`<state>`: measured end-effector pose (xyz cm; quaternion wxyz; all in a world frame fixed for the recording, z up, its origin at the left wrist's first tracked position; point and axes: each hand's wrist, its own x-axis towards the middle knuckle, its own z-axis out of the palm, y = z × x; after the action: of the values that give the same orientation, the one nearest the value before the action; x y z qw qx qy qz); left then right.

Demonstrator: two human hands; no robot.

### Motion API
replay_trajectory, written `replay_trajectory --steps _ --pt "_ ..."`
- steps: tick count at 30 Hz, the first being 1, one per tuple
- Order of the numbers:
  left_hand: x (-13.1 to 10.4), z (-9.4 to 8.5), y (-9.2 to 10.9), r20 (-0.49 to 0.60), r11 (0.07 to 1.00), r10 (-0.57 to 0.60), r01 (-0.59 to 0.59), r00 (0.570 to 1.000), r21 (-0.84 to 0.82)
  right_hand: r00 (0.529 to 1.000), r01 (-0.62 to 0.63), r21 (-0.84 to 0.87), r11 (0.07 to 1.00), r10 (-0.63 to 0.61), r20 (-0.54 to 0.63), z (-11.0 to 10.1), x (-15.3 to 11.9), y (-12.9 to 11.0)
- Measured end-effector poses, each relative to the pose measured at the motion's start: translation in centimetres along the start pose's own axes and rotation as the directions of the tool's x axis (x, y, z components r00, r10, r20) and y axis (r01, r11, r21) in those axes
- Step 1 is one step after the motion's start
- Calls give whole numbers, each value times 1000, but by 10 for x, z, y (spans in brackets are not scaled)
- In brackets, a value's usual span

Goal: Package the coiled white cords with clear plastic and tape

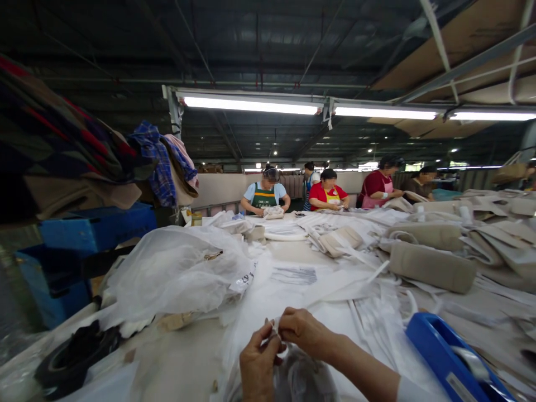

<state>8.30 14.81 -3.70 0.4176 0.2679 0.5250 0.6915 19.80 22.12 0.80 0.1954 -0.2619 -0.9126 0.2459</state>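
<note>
At table edge, both hands (pixel 278 346) pinch crinkly translucent plastic bag (pixel 301 379).

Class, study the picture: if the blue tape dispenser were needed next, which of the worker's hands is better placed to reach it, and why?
Probably the right hand: the blue tape dispenser lies on its side of the table, while the left hand sits farther away. Both hands are pinching the small white piece.

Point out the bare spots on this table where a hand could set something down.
One bare patch lies on the table between the black tape roll and the left hand. A smaller one sits beyond the clear plastic bag, before the beige pad. The right side, past the right hand to the blue dispenser, is crowded.
</note>
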Motion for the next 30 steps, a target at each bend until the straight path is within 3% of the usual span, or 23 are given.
replay_trajectory --steps 4,12,20,25,27,30 --pt "-3 -2 -2 91 988 63 -75 994 133 999 -29 -3 1000 29 -23 2 -2 5" --pt "5 -6 -12 32 929 137 -140 990 342 994 -81 178 981 94 -63 9 -6 6" --pt "0 0 -8 -51 951 168 -148 984 273 958 -160 438 885 246 -147 14 -7 8" --pt "-8 -2 2 -231 923 329 -259 916 284 892 -213 430 878 354 -281 16 -3 13" --pt "-13 -4 7 -213 861 472 -395 855 321 906 -147 386 911 280 -317 14 -3 9" --pt "-20 -2 10 -79 746 626 -565 776 353 959 35 309 950 55 -277 12 -5 -3"
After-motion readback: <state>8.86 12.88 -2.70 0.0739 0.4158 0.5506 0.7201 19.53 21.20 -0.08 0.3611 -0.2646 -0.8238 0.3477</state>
